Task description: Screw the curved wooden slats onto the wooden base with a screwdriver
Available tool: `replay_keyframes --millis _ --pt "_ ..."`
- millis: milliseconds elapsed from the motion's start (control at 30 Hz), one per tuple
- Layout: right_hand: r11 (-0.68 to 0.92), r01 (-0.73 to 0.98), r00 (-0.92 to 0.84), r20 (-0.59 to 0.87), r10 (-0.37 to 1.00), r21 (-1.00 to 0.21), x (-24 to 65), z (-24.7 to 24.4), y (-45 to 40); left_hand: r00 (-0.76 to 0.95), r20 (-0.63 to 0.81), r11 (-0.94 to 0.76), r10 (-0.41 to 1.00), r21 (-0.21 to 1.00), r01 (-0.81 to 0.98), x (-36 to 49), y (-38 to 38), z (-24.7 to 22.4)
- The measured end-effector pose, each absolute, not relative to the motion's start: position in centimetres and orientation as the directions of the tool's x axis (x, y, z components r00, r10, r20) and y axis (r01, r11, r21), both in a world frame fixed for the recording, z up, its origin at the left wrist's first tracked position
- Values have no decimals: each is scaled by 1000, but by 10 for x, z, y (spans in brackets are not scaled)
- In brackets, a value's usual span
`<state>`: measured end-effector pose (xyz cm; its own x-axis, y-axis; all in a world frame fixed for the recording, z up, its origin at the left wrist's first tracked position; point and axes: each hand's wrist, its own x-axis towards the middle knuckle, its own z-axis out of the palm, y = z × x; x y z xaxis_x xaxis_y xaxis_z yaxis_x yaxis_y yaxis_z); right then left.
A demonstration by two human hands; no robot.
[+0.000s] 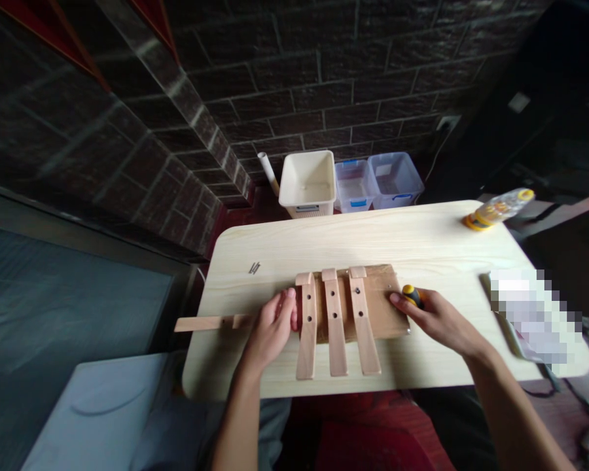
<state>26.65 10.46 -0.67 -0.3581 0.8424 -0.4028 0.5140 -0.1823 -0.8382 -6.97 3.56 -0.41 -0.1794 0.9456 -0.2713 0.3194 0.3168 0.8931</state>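
Observation:
A brown rectangular board (395, 314) lies on the pale table in front of me. Three wooden slats with curled far ends cross it, among them the middle slat (338, 353); dark screws or holes show in them. My left hand (269, 324) is closed at the board's left edge, its fingertips partly hidden. A long wooden strip (201, 324) sticks out to the left from beneath that hand. In my right hand (439, 317) is a screwdriver (411, 294) with a yellow and black handle, its shaft not visible. The right thumb rests at the board's right edge.
Several dark screws (254, 268) lie on the table (373, 235), left of the board. A clear bottle with yellow ends (500, 208) stands at the far right corner. A partly blurred flat object (508, 320) lies right. Beyond the table are a cream bin (308, 180) and two clear tubs (395, 180).

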Motion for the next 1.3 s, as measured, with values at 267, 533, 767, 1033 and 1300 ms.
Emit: replay_keyframes --millis 267,533,767,1033,1300 --pt "-166 560 -407 -444 798 -811 284 -3 99 -174 -348 387 921 776 498 -73 23 19" --pt "-111 548 -231 -277 933 -829 281 4 108 208 -201 38 957 799 600 -40 33 63" --pt "38 530 -189 -75 979 -847 255 4 107 261 -103 -136 960 643 754 -8 50 56" --pt "246 548 -263 114 958 -799 237 0 101 239 -80 -151 968 575 804 2 54 51" --pt "293 566 -292 144 945 -771 232 -4 102 241 -74 -132 968 664 736 0 52 39"
